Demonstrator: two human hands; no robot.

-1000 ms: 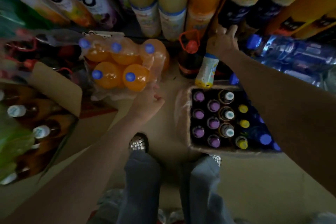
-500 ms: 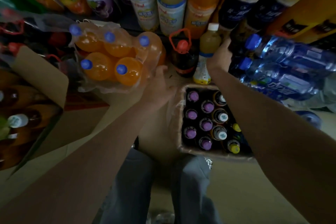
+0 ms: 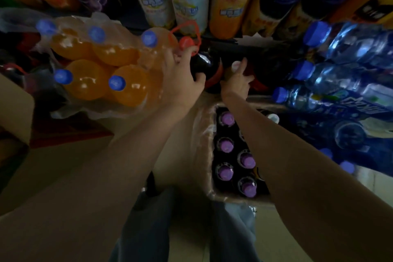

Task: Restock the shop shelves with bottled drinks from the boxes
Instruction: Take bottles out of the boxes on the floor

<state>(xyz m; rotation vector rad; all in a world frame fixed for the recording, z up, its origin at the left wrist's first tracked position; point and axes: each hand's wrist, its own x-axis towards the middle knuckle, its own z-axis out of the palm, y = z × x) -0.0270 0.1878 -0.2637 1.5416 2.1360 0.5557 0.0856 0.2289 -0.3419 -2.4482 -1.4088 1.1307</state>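
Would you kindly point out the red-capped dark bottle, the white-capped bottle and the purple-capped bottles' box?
red-capped dark bottle (image 3: 186, 42): head view, red cap.
white-capped bottle (image 3: 235, 65): head view, white cap.
box (image 3: 238, 199): head view, near cardboard wall.

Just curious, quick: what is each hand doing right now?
Left hand: grips the dark bottle with the red cap.
Right hand: holds a small white-capped bottle.
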